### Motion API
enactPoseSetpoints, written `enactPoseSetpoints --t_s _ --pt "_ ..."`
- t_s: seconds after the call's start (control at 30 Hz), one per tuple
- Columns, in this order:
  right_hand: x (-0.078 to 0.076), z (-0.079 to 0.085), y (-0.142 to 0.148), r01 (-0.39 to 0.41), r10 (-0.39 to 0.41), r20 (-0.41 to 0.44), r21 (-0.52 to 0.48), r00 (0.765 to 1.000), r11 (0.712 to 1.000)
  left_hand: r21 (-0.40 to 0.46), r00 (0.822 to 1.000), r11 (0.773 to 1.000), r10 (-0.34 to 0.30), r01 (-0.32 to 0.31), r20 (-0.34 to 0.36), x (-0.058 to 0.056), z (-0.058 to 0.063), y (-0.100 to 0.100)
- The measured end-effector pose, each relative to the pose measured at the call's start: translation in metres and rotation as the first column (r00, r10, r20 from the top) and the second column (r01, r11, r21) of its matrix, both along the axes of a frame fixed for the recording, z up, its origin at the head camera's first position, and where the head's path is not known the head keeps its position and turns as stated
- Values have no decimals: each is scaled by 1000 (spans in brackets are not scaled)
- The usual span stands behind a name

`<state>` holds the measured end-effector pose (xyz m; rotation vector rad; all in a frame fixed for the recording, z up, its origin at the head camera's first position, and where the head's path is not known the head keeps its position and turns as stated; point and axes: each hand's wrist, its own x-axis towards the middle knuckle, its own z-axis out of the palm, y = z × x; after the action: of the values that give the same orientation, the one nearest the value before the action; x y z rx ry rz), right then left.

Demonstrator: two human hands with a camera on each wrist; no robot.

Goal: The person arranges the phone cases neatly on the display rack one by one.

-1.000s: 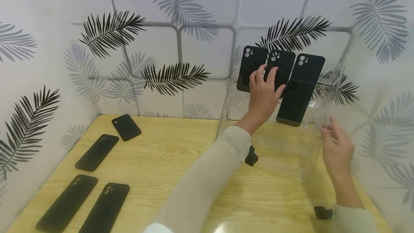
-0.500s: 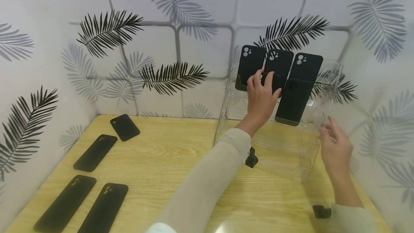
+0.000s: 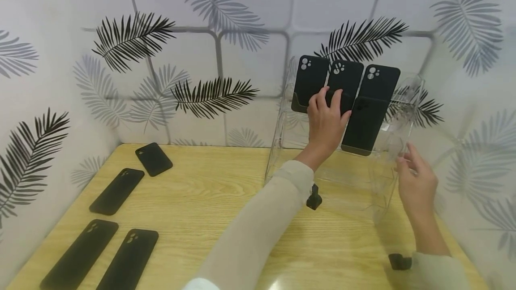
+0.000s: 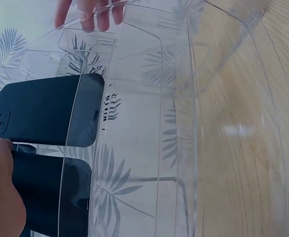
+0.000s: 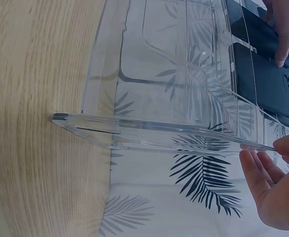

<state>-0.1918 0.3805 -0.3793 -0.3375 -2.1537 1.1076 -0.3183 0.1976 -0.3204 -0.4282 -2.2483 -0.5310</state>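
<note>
A clear acrylic display rack [image 3: 342,178] stands on the table, tilted back, with black phone cases in its upper tier. My left hand [image 3: 325,122] grips a phone case [image 3: 345,101] in the middle column, thumb on its right side and fingers over its upper part. Another phone case [image 3: 348,74] rises behind it. To the right, a front phone case [image 3: 364,124] overlaps one behind [image 3: 380,79]; a further phone case [image 3: 310,79] sits at the left. My right hand [image 5: 277,192] pinches the rack's side edge between thumb and fingers.
On the table's left lie several more black phone cases [image 3: 117,191], flat and apart. The wooden table [image 3: 201,182] ends at a leaf-patterned wall [image 3: 246,66] behind. A small black wrist-camera part [image 3: 314,197] shows beneath the left wrist, another [image 3: 400,262] near the right sleeve.
My left hand has shifted slightly down with the middle phone case, which sits lower against the case behind. The right hand keeps its place on the rack. The whole view drifts slightly.
</note>
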Motion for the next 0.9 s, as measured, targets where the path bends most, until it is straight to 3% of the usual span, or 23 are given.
enactPoseSetpoints --t_s 0.3,0.47,0.67,0.8,0.9 --pt "-1 0 -1 -5 5 -10 9 1000 1000 -14 999 1000 24 -24 48 1 4 -8" --pt "1 1 -1 -3 3 3 -8 1000 1000 23 999 999 -25 24 47 7 5 -26" --pt "0 0 -1 -1 1 -5 -9 1000 1000 69 996 994 -86 84 25 18 1 -66" --pt "0 0 0 -1 1 -13 1 1000 1000 93 995 992 -93 91 27 21 -7 -106" --pt "1 0 -1 -1 1 -9 6 1000 1000 130 993 988 -92 83 67 19 -17 -141"
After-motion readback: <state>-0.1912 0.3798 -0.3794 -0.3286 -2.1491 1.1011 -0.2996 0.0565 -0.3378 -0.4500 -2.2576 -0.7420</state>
